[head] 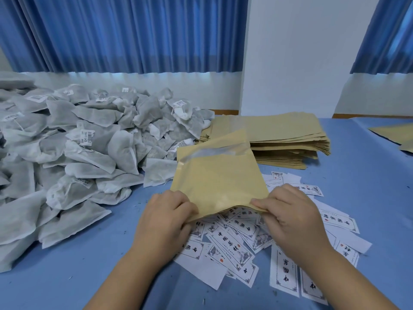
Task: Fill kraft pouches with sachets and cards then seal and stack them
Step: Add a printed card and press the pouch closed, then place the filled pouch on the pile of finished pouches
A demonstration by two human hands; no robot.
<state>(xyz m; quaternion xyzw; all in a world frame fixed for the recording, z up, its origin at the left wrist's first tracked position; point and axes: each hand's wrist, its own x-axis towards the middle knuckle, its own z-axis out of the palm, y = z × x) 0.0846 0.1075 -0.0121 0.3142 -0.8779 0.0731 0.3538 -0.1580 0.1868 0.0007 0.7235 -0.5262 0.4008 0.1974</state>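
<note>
Left fingers (185,209) curled, pinching near-left corner of kraft pouch (219,180); right thumb and fingers (260,204) pinch its near-right corner. Left hand (165,213) and right hand (290,218) both knuckles-up, forearms coming in from the near edge. Pouch held flat-ish at centre, near edge lifted off the cards (234,242), clear strip across its far end; cannot tell if the far end touches anything. Cards scattered loose under and right of the hands, white with black print. Sachets (78,153) in a big grey-white heap on the left. Stack of pouches (286,135) just beyond the held one. More pouches (393,133) far right. All on blue table (357,186). Blue curtains (123,34) behind.
</note>
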